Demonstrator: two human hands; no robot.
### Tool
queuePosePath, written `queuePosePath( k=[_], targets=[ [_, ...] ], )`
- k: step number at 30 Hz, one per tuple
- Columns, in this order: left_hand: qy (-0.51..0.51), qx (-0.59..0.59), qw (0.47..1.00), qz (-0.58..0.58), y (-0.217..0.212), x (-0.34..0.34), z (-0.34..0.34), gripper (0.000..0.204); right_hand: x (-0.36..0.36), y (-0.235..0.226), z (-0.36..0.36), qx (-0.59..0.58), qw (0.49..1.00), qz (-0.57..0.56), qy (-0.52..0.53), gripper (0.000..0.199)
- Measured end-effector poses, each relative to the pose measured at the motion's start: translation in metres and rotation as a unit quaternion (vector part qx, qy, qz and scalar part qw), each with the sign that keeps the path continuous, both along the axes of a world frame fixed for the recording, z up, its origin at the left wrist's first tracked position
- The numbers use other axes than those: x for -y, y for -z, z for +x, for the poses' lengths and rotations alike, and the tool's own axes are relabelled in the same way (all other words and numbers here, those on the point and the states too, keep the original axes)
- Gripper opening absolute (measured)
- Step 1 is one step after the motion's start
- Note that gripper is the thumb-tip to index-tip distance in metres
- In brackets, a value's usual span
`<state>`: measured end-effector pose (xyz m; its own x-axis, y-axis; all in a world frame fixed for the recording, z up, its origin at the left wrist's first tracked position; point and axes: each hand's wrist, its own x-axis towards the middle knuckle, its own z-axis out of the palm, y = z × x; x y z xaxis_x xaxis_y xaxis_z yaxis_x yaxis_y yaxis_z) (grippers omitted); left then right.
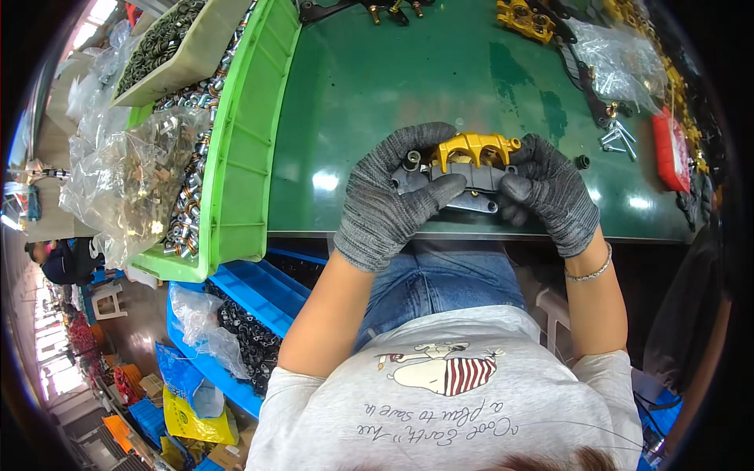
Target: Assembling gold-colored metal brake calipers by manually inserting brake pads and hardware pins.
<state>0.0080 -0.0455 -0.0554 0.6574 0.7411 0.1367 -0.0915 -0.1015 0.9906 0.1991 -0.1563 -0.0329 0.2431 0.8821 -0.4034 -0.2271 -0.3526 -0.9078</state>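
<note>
Both of my hands wear grey knit gloves and hold a gold brake caliper (477,144) close to the table's near edge. Dark brake pads (470,178) sit along the caliper's near side, and a silver-grey bracket (473,203) shows below them. My left hand (389,196) wraps the left end, its thumb pressed against the pads. Around the right end, my right hand (556,192) is closed, with its thumb at the pad's edge. A small dark cylindrical piece (411,160) shows beside the left fingers. The gloves hide both ends of the assembly.
A green bin (247,149) of metal fittings stands left, carrying a white tray (208,47) and a plastic bag (133,180). On the right lie loose bolts (619,140), a black ring (582,162), a red box (671,149) and another gold caliper (525,20). Blue bins (263,294) sit below left.
</note>
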Motion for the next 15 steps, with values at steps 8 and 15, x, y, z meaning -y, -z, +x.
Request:
queuePosePath(
  k=[8,15],
  targets=[
    [-0.013,-0.005,1.0,-0.025,-0.0063,0.002,0.0012,0.044,-0.0036,-0.0011,-0.0021,-0.004,0.999,-0.023,0.026,0.063],
    [-0.016,-0.032,0.999,-0.006,-0.0044,-0.0006,0.0019,0.041,-0.0083,0.0029,0.0003,0.023,1.0,0.012,0.012,0.052]
  ],
)
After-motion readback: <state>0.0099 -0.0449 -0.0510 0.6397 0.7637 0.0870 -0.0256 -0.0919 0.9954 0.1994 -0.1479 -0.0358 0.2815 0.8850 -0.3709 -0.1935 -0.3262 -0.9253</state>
